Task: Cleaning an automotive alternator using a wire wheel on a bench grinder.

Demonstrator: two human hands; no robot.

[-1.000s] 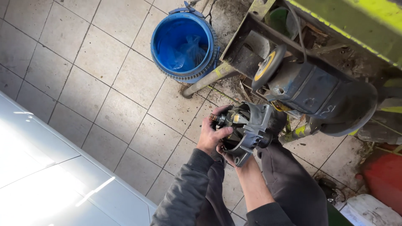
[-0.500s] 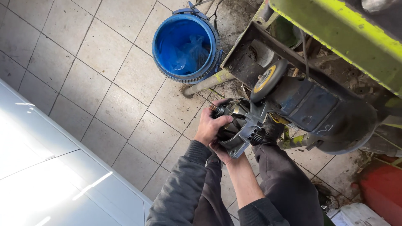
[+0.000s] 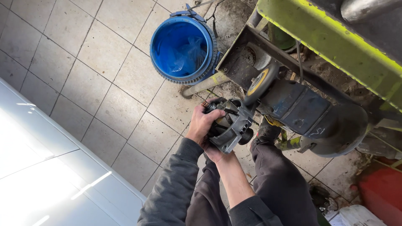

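Both hands wrapped tight round heavy metal motor part [image 3: 229, 123]: left hand [image 3: 201, 123] on top, right hand [image 3: 213, 152] underneath. Slip: drops on tiled floor [image 3: 104, 96], hits leg.

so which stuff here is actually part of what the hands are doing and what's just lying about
In hand:
- alternator-like metal unit
- left hand, gripping its top
- right hand, supporting it from below

Lying about:
- blue bucket
- grey motor housing
- red container
- tiled floor

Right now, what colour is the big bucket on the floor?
The bucket is bright blue, inside and out, seen best in the head view.
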